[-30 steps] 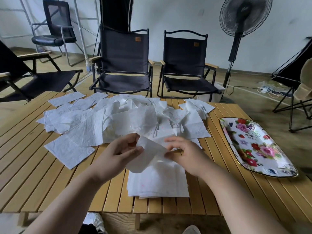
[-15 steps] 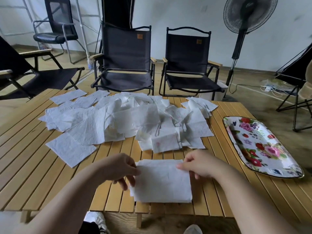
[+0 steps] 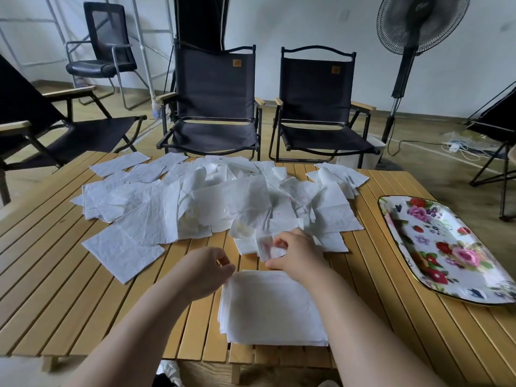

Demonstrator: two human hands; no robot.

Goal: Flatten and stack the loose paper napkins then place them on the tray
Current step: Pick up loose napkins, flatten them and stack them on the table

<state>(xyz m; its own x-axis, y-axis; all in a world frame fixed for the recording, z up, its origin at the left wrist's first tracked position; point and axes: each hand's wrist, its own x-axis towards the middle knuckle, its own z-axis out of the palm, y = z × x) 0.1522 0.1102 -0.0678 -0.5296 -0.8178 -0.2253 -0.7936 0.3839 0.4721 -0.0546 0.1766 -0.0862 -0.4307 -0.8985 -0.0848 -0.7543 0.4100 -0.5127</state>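
A neat stack of flattened white napkins [image 3: 268, 308] lies at the table's near edge. Behind it a wide heap of loose, crumpled napkins [image 3: 212, 202] covers the middle of the table. My right hand [image 3: 297, 255] reaches over the stack's far edge and pinches a small folded napkin [image 3: 265, 245] at the front of the heap. My left hand [image 3: 208, 270] hovers by the stack's far left corner, fingers loosely curled, holding nothing. The flowered tray [image 3: 446, 250] sits on the right with no napkins on it.
The slatted wooden table [image 3: 69, 289] carries everything. Two black folding chairs [image 3: 215, 107] stand behind it, another chair at the left, and a standing fan [image 3: 410, 51] at the back right. Cables lie on the floor at the right.
Both hands laid a napkin flat on the stack and let it go. The right hand then moved forward to the heap and took hold of a small napkin; the left hand lifted off.
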